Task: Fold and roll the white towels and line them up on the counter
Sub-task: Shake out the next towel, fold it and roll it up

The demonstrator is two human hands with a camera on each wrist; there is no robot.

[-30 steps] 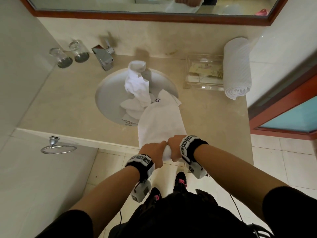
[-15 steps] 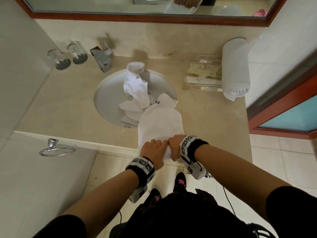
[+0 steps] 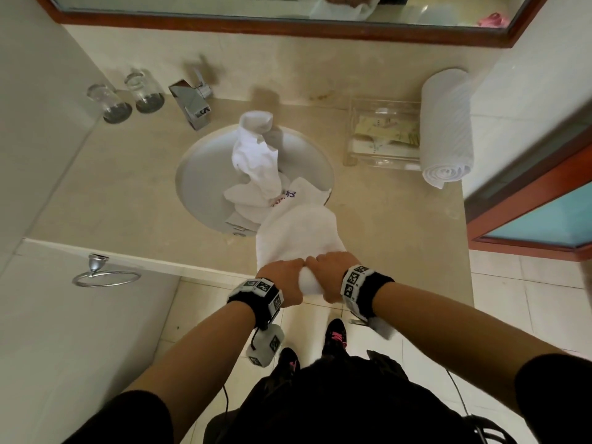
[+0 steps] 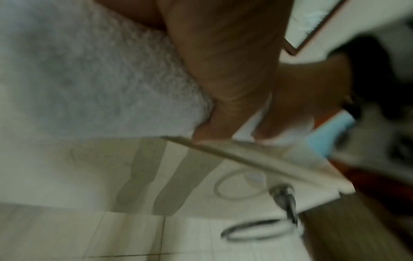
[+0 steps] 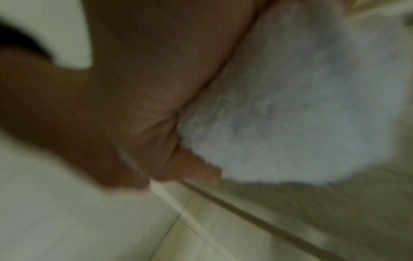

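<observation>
The folded towel is being rolled away from the front edge of the counter. Compared with 1 second ago, less flat towel is being left between the hands and the sink, and the roll under the hands is being built thicker; the rolling step is judged to be roughly half done.

The left hand and the right hand are being kept side by side on the roll, fingers curled over it and thumbs tucked beneath, so both are clamped on the towel. 1 finished roll is lying at the counter's right edge, and more loose towels are waiting in the sink.
</observation>
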